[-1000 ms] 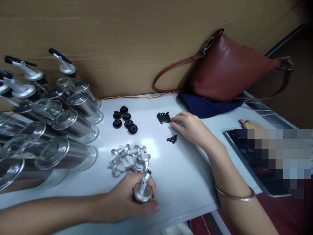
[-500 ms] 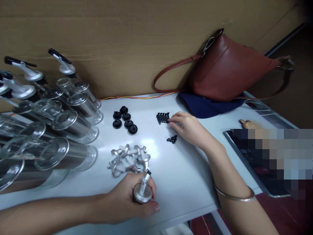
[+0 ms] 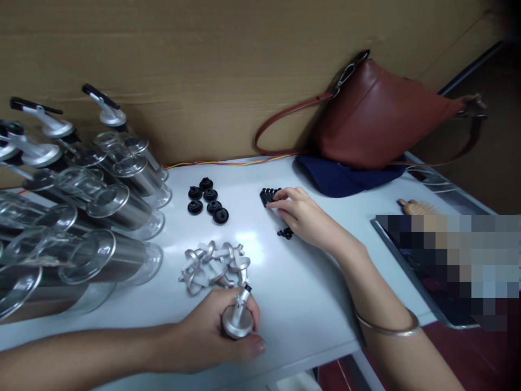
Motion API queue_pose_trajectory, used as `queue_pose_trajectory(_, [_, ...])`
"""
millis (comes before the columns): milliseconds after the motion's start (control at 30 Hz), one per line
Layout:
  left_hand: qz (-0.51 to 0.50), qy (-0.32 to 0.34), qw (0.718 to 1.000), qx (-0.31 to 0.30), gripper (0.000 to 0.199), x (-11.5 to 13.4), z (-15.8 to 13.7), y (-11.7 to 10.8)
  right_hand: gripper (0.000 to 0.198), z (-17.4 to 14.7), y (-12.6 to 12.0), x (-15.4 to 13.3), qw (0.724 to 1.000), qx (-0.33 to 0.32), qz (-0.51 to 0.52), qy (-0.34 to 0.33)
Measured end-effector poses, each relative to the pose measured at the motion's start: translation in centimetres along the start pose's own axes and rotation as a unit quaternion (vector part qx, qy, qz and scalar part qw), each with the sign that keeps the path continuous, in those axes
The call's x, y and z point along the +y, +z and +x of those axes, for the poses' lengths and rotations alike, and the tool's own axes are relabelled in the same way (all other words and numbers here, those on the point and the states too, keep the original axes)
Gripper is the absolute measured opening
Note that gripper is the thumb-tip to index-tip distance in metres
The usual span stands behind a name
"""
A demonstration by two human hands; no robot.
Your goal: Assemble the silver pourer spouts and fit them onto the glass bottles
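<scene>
My left hand [image 3: 220,331] is wrapped round a silver pourer spout [image 3: 238,321] with a black tip, held upright over the front of the table. Beyond it lies a heap of silver spout caps [image 3: 217,263]. My right hand [image 3: 305,214] reaches to a row of thin black levers [image 3: 266,196], thumb and index finger closed about the ones at its right end. Small black caps [image 3: 285,233] lie just below that hand, partly covered by it. Several round black rubber stoppers [image 3: 209,194] sit to the left of the levers.
Glass and steel bottles [image 3: 118,206], some with pourers fitted, crowd the left side. A brown bag [image 3: 378,114] rests on a dark blue cloth [image 3: 337,179] at the back right. Cardboard [image 3: 203,70] stands behind the table. A wooden brush [image 3: 415,206] lies near a blurred-out screen.
My right hand has moved slightly left over the row of levers, and its fingers now cover the right end. My left hand has stayed in place with the spout.
</scene>
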State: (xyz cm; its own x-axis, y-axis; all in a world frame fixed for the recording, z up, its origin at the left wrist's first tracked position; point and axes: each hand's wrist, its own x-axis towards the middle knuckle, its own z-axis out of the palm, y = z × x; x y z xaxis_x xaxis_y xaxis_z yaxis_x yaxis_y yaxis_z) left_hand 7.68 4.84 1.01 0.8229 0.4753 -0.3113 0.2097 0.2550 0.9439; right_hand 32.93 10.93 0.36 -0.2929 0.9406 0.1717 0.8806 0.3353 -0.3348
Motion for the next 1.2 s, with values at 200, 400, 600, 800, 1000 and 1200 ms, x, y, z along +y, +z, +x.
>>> queue_pose_trajectory(200, [0.000, 0.000, 1.000, 0.000, 0.023, 0.0, 0.0, 0.1, 0.035, 0.0, -0.2, -0.1, 1.000, 0.004, -0.005, -0.008])
queue_pose_trajectory(400, [0.003, 0.007, 1.000, 0.002, 0.024, -0.2, 0.1, 0.0, 0.030, 0.0, -0.1, -0.5, 1.000, -0.005, 0.002, -0.009])
queue_pose_trajectory(600, [-0.004, 0.003, 1.000, -0.003, 0.024, -0.2, 0.0, -0.1, 0.029, 0.0, -0.2, -0.1, 1.000, 0.012, 0.008, 0.008])
queue_pose_trajectory(800, [-0.011, 0.014, 1.000, -0.014, 0.026, 0.1, 0.0, -0.1, 0.021, 0.2, -1.5, -2.1, 0.990, 0.025, 0.134, 0.021])
queue_pose_trajectory(1000, [-0.026, 0.014, 0.999, -0.019, 0.043, -0.4, -0.1, -0.3, 0.020, -0.5, -2.9, -6.9, 0.912, -0.153, 0.378, -0.049])
queue_pose_trajectory(1200, [-0.082, 0.000, 0.996, -0.023, 0.058, -1.2, -0.3, -0.2, 0.022, -1.0, -2.7, -8.4, 0.881, -0.255, 0.391, -0.083])
